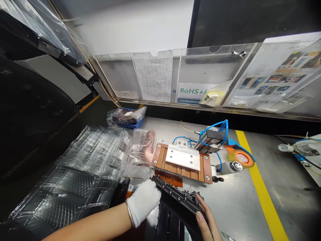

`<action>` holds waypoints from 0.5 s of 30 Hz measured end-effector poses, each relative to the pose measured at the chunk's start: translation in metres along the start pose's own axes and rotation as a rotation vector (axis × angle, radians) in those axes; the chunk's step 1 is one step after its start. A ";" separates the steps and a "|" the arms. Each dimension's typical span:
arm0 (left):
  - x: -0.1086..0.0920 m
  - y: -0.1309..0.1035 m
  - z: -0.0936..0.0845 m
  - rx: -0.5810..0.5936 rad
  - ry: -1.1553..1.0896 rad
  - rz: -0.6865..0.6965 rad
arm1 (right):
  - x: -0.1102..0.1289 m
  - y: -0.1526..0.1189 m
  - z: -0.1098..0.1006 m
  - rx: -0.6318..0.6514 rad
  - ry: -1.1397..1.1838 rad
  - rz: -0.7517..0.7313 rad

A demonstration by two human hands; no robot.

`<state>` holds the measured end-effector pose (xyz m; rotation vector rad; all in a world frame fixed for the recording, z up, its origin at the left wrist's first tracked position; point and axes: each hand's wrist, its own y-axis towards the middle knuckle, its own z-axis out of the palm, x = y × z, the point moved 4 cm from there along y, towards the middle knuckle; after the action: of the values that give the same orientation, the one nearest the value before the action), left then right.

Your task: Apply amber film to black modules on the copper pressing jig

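A long black plastic part (174, 200) with a row of small pegs along its edge is held at the bottom middle of the head view. My left hand (143, 202), in a white glove, closes on its left end. Bare, my right hand (207, 219) grips the right end between thumb and fingers. Below it lie more black parts (167, 217), partly hidden by the held one. Just beyond stands a brown fixture (182, 164) with a white plate (183, 156) on top.
Stacked clear plastic trays (92, 150) fill the left side. Beside them lies a clear bag (142, 145); a blue bin (131, 124) stands behind. A pneumatic cylinder (213, 139) with blue hoses, an orange tape roll (242, 158) and yellow floor-style tape (260, 187) are at right.
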<state>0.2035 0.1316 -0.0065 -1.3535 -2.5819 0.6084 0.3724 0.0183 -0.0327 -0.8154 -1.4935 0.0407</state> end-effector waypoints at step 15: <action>-0.055 0.015 0.013 -0.147 -0.481 -0.031 | -0.007 -0.002 0.031 0.115 -0.053 -0.048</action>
<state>0.2422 0.0901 -0.0219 -1.3393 -3.0717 0.8437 0.3433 0.0274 -0.0423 -0.6897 -1.5454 0.1121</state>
